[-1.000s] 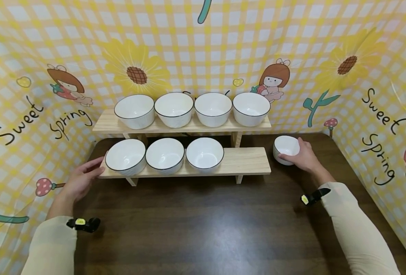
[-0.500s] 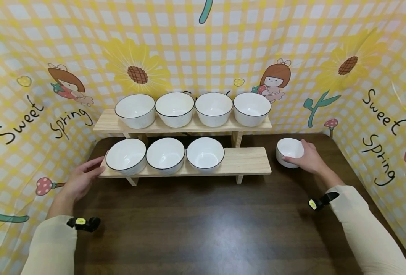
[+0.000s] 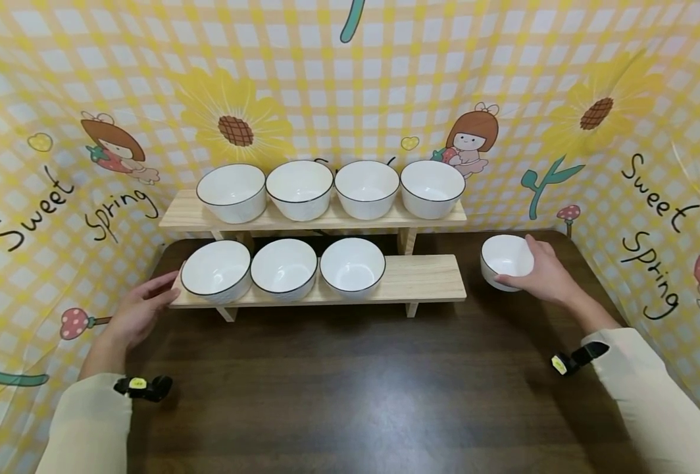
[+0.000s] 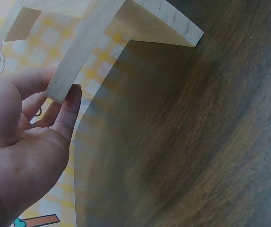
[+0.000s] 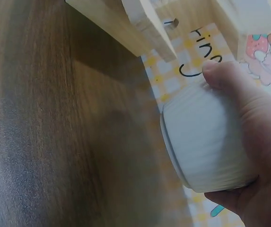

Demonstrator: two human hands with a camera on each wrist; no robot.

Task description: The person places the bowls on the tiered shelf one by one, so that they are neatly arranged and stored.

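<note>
My right hand (image 3: pixel 548 273) grips a white bowl (image 3: pixel 504 257) by its right side, thumb in front and fingers behind, off the right end of a two-tier wooden shelf (image 3: pixel 427 276). In the right wrist view, the thumb presses on the ribbed outer wall of that bowl (image 5: pixel 204 137). At the opposite end, my left hand (image 3: pixel 139 309) holds the tip of the lower board. The left wrist view shows the board's end (image 4: pixel 66 82) pinched between thumb and fingers. On the lower tier stand three white bowls with dark rims, the rightmost bowl (image 3: pixel 352 266) among them.
Several similar bowls line the upper tier, such as the bowl at its right end (image 3: pixel 433 187). Bare board shows at the right of the lower tier. The shelf stands at the back of a dark wooden table (image 3: pixel 338 382). A yellow checked cloth (image 3: pixel 338 79) encloses the back and sides.
My right hand has drawn the bowl slightly to the right, and the bowl looks larger, nearer the camera. My left hand and the shelf have stayed in place.
</note>
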